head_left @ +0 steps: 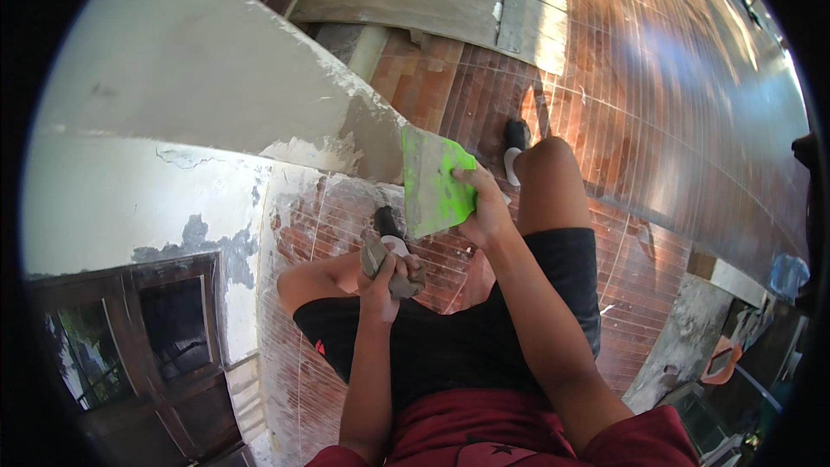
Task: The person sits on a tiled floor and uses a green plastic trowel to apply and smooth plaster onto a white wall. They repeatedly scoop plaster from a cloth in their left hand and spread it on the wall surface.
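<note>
Surface work on a wall, prob. part-done, seen from above. R hand (488,212): grasping a bright-green, flat, flared plastic spreader (437,186), thumb across its face, which is smeared w/ grey residue. L hand (378,294): fingers curled round a grey-brown, irregular, dull lump (377,257); material can't be told. The spreader is held up in front of the near end of a smooth, pale-grey plastered wall (199,69), its upper L corner overlapping that end in view; contact vs. small gap can't be told.

Done, as far as shown: most of the wall's broad grey face looks even, w/ a darker grey patch (372,130) at the near end, poss. damp or fresher coat.

Left, by judgement: the chipped, whitish upper edge (346,73); the ragged pale strip (320,154) along the lower edge, nr the same end; & the white lower wall section (112,199), where rough grey blotches (194,238) border the top R corner of a dark-brown wooden frame w/ glass panes (130,337). Whether these areas are meant to be covered can't be told. Red-brown tiled floor (605,78) below: whitish smears, esp. nr the wall's foot.
</note>
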Motion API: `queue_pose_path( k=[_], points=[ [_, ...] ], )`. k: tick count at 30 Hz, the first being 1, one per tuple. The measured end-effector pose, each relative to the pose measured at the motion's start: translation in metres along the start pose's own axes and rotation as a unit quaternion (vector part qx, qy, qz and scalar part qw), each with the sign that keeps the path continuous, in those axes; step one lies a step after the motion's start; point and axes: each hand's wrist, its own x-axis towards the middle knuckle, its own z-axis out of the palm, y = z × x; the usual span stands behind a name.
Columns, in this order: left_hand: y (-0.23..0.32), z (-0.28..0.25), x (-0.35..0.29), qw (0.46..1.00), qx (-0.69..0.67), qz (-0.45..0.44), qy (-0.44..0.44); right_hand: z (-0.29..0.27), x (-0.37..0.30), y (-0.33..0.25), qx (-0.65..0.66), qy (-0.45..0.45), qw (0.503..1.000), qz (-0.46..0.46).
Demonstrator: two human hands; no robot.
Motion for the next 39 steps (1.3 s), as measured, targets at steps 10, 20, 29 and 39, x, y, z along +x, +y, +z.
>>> queue_pose_path(
  k=[10,20,29,39],
  points=[
    [0.019,-0.019,-0.026,0.997,0.069,0.004,0.041,-0.026,-0.004,0.017,-0.04,0.091,0.994,-0.043],
    [-0.042,-0.055,0.011,0.98,0.099,0.174,0.005,-0.094,0.006,0.035,-0.085,0.116,0.989,-0.018],
    [-0.112,-0.086,0.065,0.971,0.213,0.108,-0.01,-0.12,0.006,0.063,-0.071,0.056,0.995,0.046],
    [-0.074,-0.067,0.047,0.988,0.108,0.107,-0.027,-0.074,0.014,0.068,-0.14,0.112,0.983,0.039]
  ],
)
